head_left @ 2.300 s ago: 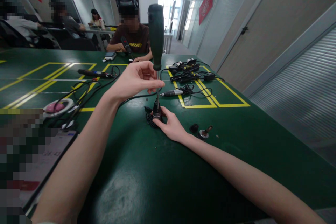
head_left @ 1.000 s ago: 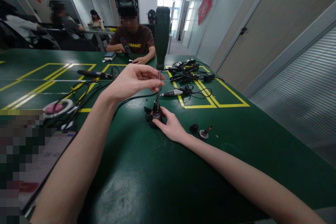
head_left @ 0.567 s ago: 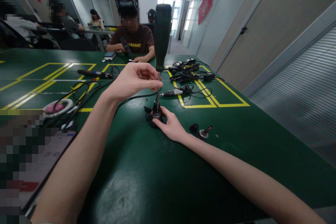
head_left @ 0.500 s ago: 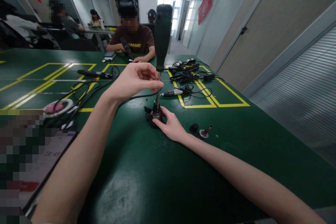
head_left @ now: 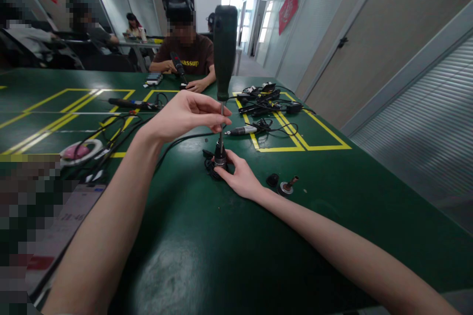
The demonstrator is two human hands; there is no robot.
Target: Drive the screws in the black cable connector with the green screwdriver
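A screwdriver (head_left: 225, 54) with a dark handle stands nearly upright in front of me. The fingers of my left hand (head_left: 190, 112) pinch its thin metal shaft just under the handle. Its tip runs down into a small black and silver cylindrical part (head_left: 220, 160), which my right hand (head_left: 239, 175) grips near the table top. A coiled black cable (head_left: 210, 170) lies around the foot of that part. Right of my right hand rest a small black cap (head_left: 273, 180) and a round metal piece with a short brownish stem (head_left: 287, 187).
On the green table (head_left: 207, 256), a grey and black pen-shaped tool (head_left: 242, 131) and a heap of black cabled devices (head_left: 268, 101) lie beyond my hands. Left are a soldering iron (head_left: 131, 103) and a white ring with pink inside (head_left: 79, 151). A person (head_left: 186, 51) sits opposite.
The screwdriver's handle has shifted slightly left and now stands straighter. My left hand stays on the shaft, and my right hand keeps its grip in the same place.
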